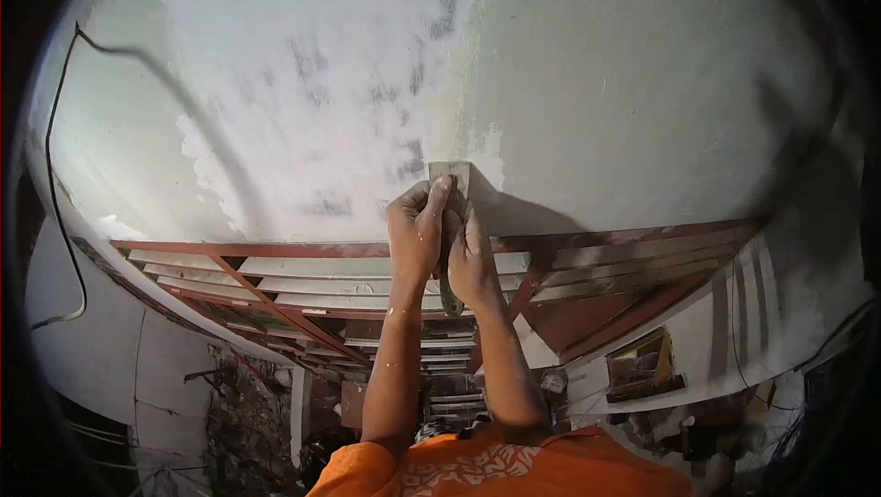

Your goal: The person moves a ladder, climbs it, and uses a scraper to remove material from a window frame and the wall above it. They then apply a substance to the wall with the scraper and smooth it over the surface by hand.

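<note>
A putty knife (449,169) stands with its flat blade against the wall, handle pointing down toward me. My left hand (416,226) is closed on it, with the thumb pressed along the blade's base. From the other side my right hand (473,263) wraps the handle, whose lower end sticks out below the palm. Both hands are dusty. Around the blade, the wall (587,102) carries a broad white patch (275,66) with dark grey smears, bordered by grey-green paint. Part of the blade is hidden behind my fingers.
Just below my hands runs a red-brown window frame (633,240) with louvre slats (312,286). A dark cable (57,167) hangs from the wall at the left. Rubble (248,414) lies far below on the left, and a small framed opening (642,364) sits at the lower right.
</note>
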Available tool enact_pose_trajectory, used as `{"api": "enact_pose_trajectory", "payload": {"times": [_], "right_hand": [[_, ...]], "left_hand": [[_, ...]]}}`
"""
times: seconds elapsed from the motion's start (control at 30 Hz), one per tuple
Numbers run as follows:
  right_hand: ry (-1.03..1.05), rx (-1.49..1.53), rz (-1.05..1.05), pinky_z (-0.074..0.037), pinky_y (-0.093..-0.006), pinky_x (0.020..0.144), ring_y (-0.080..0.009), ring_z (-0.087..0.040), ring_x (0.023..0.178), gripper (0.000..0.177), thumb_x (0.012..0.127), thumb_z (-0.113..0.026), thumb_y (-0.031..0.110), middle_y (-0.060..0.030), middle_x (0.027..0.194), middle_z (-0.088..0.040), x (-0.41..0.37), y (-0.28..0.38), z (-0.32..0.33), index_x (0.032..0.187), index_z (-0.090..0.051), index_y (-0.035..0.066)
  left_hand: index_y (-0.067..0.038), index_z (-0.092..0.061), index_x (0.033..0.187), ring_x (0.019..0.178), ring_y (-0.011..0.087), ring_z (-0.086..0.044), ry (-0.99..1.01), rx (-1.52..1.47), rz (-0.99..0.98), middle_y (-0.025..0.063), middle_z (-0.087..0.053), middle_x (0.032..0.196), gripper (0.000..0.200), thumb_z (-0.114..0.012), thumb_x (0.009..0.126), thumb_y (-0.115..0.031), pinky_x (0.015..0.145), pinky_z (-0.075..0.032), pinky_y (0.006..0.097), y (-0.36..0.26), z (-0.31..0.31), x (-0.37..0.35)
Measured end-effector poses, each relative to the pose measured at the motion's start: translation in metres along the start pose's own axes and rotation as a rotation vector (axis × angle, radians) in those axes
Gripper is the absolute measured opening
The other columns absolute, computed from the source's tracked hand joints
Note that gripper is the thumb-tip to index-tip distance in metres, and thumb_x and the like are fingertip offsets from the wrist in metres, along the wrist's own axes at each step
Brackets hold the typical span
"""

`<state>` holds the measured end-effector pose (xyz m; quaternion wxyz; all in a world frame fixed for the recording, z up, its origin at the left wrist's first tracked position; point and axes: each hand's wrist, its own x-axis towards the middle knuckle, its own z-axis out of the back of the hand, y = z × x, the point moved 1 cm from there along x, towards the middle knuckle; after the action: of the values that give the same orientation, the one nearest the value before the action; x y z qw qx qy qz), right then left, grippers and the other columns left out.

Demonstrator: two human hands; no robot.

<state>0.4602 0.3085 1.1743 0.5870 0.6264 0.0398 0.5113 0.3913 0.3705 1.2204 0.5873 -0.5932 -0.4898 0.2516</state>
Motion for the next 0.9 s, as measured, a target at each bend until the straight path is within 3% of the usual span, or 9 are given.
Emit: {"api": "enact_pose_trajectory", "payload": {"times": [0.07,0.1,0.23,0.3,0.43,0.5,0.67,0.8,0.9], "right_hand": [[0.071,-0.02,-0.075,-0.041,-0.0454,0.101,-0.0466,-0.049,0.123,0.042,0.101,-0.039,0.011,-0.0343,0.13,-0.05,-0.009,-0.005,-0.005,0.138,-0.035,-0.009],[0.057,0.195,-0.301,-0.041,-0.0452,0.1,-0.0462,-0.05,0.122,0.04,0.102,-0.04,0.012,-0.0339,0.128,-0.051,-0.013,0.008,-0.002,0.135,-0.037,-0.01],[0.025,0.152,-0.217,-0.035,-0.0415,0.109,-0.0409,-0.044,0.131,0.041,0.104,-0.035,0.016,-0.0295,0.137,-0.046,-0.02,-0.031,-0.014,0.138,-0.038,-0.007],[0.026,0.098,-0.162,-0.042,-0.0469,0.099,-0.0482,-0.05,0.121,0.041,0.096,-0.041,0.006,-0.0353,0.127,-0.051,-0.011,-0.013,-0.009,0.134,-0.038,-0.011],[0.074,0.096,-0.334,-0.041,-0.0469,0.102,-0.0489,-0.048,0.124,0.046,0.094,-0.04,0.003,-0.0367,0.129,-0.048,-0.003,0.012,-0.002,0.137,-0.034,-0.011],[-0.023,-0.096,-0.139,-0.043,-0.0476,0.099,-0.0496,-0.049,0.122,0.042,0.095,-0.042,0.004,-0.0371,0.125,-0.051,-0.007,-0.007,-0.009,0.135,-0.037,-0.011],[-0.047,-0.04,-0.151,-0.044,-0.0502,0.093,-0.0512,-0.052,0.115,0.038,0.098,-0.041,0.006,-0.0371,0.117,-0.055,-0.002,0.01,-0.008,0.13,-0.039,-0.012],[-0.044,-0.072,-0.167,-0.044,-0.0509,0.092,-0.052,-0.052,0.113,0.038,0.099,-0.041,0.009,-0.0364,0.117,-0.055,0.01,0.026,-0.004,0.131,-0.038,-0.011],[-0.058,0.03,-0.156,-0.044,-0.0499,0.092,-0.0507,-0.052,0.113,0.039,0.103,-0.04,0.018,-0.0353,0.118,-0.055,0.003,0.0,-0.016,0.131,-0.041,-0.008]], "left_hand": [[0.005,-0.068,0.085,0.062,0.0047,-0.047,-0.021,0.068,-0.003,-0.0013,-0.06,0.069,0.032,-0.063,0.095,-0.025,0.055,-0.039,0.0227,0.014,0.004,-0.004],[0.005,-0.068,0.085,0.064,0.0051,-0.049,-0.039,0.008,-0.021,0.0003,-0.062,0.071,0.031,-0.064,0.095,-0.023,0.057,-0.041,0.0226,0.02,0.002,-0.007],[0.006,-0.067,0.083,0.064,0.0052,-0.048,-0.077,-0.062,-0.028,0.0003,-0.061,0.07,0.028,-0.064,0.094,-0.019,0.056,-0.04,0.0226,0.028,0.0,-0.009],[0.005,-0.066,0.08,0.064,0.0049,-0.047,-0.067,-0.083,-0.005,-0.0003,-0.06,0.069,0.028,-0.064,0.094,-0.019,0.056,-0.039,0.0225,0.03,0.001,-0.004],[0.003,-0.063,0.074,0.062,0.0044,-0.042,-0.1,-0.086,-0.041,-0.0025,-0.055,0.066,0.028,-0.064,0.094,-0.017,0.054,-0.035,0.0225,0.027,-0.002,0.002],[0.002,-0.063,0.074,0.062,0.0043,-0.041,-0.091,-0.103,-0.034,-0.0029,-0.055,0.066,0.028,-0.064,0.094,-0.017,0.053,-0.034,0.0224,0.026,-0.003,0.003],[0.001,-0.065,0.078,0.063,0.0042,-0.046,-0.05,-0.106,0.002,-0.0031,-0.058,0.071,0.024,-0.062,0.095,-0.016,0.054,-0.037,0.022,0.022,0.001,0.001],[0.0,-0.062,0.073,0.062,0.004,-0.039,-0.064,-0.056,-0.054,-0.004,-0.052,0.065,0.028,-0.064,0.094,-0.019,0.053,-0.032,0.0224,0.015,0.002,0.009],[0.003,-0.062,0.074,0.062,0.0049,-0.042,-0.04,-0.061,-0.072,-0.0016,-0.054,0.064,0.029,-0.065,0.093,-0.019,0.054,-0.035,0.0232,0.007,0.001,0.004]]}}
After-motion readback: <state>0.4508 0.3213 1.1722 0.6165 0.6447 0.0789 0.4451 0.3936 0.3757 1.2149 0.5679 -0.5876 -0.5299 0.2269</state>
